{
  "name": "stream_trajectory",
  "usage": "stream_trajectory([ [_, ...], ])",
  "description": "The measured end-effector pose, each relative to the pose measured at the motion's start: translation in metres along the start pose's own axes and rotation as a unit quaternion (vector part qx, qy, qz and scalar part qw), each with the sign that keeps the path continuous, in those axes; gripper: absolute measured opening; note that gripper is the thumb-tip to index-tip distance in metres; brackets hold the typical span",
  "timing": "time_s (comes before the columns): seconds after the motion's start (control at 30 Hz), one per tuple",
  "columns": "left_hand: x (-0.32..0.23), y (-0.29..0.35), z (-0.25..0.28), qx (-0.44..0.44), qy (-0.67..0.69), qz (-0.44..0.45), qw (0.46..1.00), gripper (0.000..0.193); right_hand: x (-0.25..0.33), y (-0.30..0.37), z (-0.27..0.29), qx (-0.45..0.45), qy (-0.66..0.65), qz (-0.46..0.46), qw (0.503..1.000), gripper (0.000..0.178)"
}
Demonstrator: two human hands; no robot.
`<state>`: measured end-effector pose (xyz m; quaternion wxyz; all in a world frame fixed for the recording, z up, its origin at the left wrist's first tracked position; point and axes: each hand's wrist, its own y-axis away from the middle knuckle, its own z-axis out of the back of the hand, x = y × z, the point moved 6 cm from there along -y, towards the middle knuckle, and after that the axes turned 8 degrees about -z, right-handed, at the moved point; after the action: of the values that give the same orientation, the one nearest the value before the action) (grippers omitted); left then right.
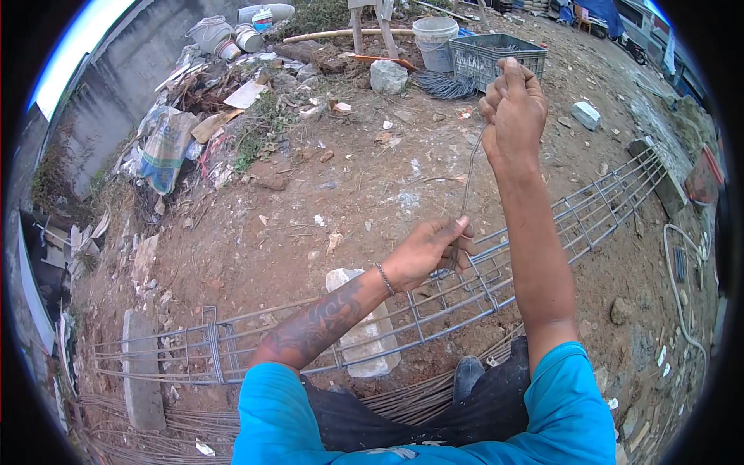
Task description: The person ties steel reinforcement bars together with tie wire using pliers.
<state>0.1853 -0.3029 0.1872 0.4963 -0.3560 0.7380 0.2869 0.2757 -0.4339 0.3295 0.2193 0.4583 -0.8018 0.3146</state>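
Note:
My right hand (514,112) is raised, its fingers pinched on the upper end of a thin tie wire (470,172). The wire hangs down in a slight bend to my left hand (434,252), whose fingers and thumb close around its lower part. Beneath both arms a long rebar cage (417,316) of lengthwise bars and square stirrups stretches across the ground. My left hand is just above its middle; whether it touches the bars I cannot tell. Several stirrups (214,341) are bunched near the cage's left end.
Concrete blocks (144,387) prop the cage, with a pale one (372,345) under its middle. Loose rods (167,422) lie close to my legs. Farther off are a crate (496,62), a wire bundle (448,85), a bucket (434,46) and rubble with sacks (167,147). A hose (678,287) curves at right.

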Motion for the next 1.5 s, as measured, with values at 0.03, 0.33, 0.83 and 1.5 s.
stream_trajectory([
  [0.03, 0.007, 0.001, 0.0, 0.01, 0.012, 0.056, 0.998, 0.047, 0.002, 0.002, -0.002, -0.002, 0.001, 0.0, 1.0, 0.013],
  [0.33, -0.02, 0.019, -0.021, -0.06, -0.488, -0.399, 0.774, 0.03, 0.0, -0.029, 0.034, -0.012, 0.002, -0.101, 0.995, 0.01],
  [0.83, -0.046, -0.003, 0.027, -0.032, -0.186, -0.058, 0.98, 0.029, -0.027, 0.0, 0.017, -0.025, 0.099, -0.109, 0.989, 0.013],
  [1.5, -0.065, 0.003, 0.048, -0.058, -0.23, -0.17, 0.957, 0.027, -0.038, 0.011, -0.001, 0.117, 0.492, -0.029, 0.862, 0.02],
])
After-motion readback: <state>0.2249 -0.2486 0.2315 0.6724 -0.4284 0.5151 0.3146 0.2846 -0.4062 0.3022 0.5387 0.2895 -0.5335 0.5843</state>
